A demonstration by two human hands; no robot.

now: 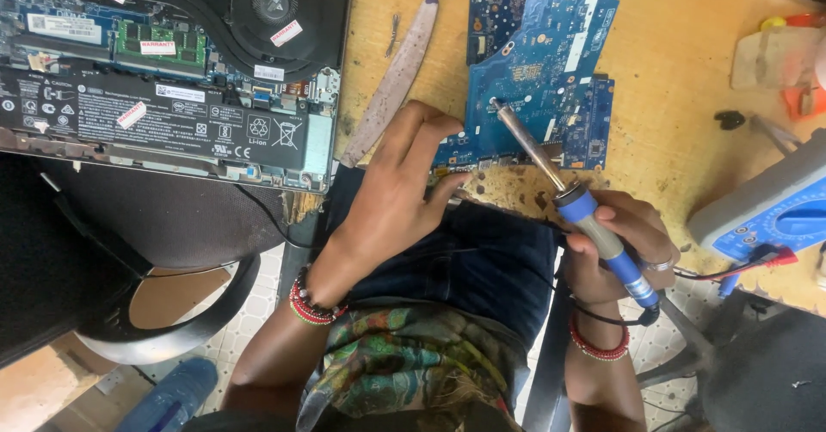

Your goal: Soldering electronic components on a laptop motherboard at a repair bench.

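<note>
On the wooden counter [688,62], the left hand [396,187] presses open fingers on the near edge of the blue circuit board [538,70], seemingly steadying it, while the right hand [624,247], fingers closed round the blue-handled soldering iron [564,195], touches its tip to the board's middle.

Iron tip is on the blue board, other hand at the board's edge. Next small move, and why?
Probably press the left hand down firmer on the circuit board before working the joint. The soldering iron in the right hand has its tip at the board's lower left area, the board overhangs the worn wooden table edge, and only the left fingertips touch it, so it could shift.
</note>
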